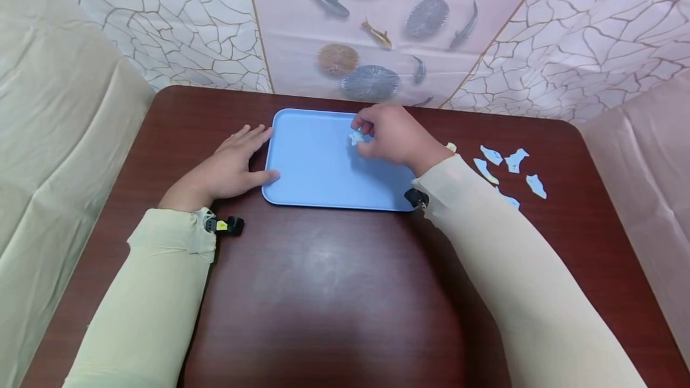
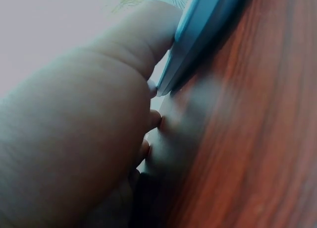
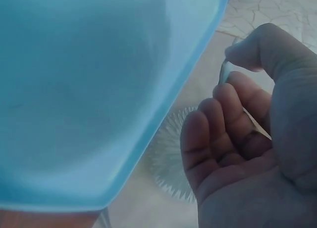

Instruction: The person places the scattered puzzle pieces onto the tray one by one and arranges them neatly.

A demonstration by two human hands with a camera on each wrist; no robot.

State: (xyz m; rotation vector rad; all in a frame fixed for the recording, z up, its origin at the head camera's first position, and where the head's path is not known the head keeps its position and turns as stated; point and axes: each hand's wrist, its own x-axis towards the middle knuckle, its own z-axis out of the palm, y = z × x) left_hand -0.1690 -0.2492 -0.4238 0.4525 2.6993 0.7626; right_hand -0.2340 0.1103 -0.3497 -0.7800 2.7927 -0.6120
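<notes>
A light blue rectangular tray lies on the dark red-brown table. Above its right half, my right hand pinches a small pale blue jagged piece between thumb and fingers. In the right wrist view that thin piece is seen nearly edge-on between the fingertips, with the other fingers curled in. My left hand is at the tray's left side, its fingers spread; the thumb rests on the rim and the other fingers reach along the table. From the left wrist, the thumb overlaps the tray's edge.
To the right of the tray several pale, irregular flat pieces lie scattered on the table, some bearing dark marks. A yellowish piece is partly hidden behind my right wrist. Patterned cloth hangs behind the table.
</notes>
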